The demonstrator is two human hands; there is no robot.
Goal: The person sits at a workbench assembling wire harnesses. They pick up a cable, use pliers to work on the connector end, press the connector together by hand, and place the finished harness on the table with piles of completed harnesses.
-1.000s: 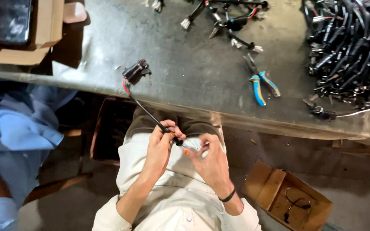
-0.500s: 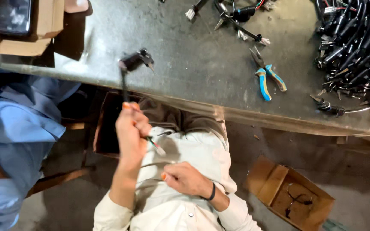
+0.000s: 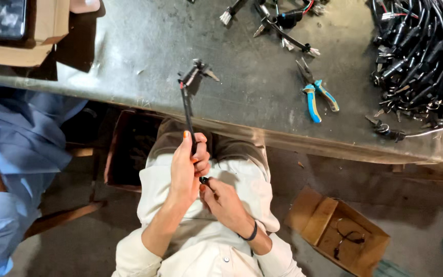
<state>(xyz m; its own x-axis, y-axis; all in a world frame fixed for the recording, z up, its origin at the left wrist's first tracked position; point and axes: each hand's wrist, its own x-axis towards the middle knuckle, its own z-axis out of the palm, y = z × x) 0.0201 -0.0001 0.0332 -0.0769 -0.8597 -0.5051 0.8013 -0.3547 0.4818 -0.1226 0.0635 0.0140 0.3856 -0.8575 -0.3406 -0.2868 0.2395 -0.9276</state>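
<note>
Both hands over lap: left hand (image 3: pixel 185 166) closed round black cable (image 3: pixel 187 117), right hand (image 3: pixel 220 199) pinching cable's lower end just below it. Cable runs up to grey table (image 3: pixel 129 66), connector end (image 3: pixel 195 77) resting on edge. Further out: blue-handled pliers (image 3: pixel 316 95), pile of black cables (image 3: pixel 421 51) far right

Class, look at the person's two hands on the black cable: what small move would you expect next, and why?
Probably the right hand works the cable's near end, since the left hand grips the black cable upright, its connector end over the table edge, and the right fingertips pinch just below.
</note>
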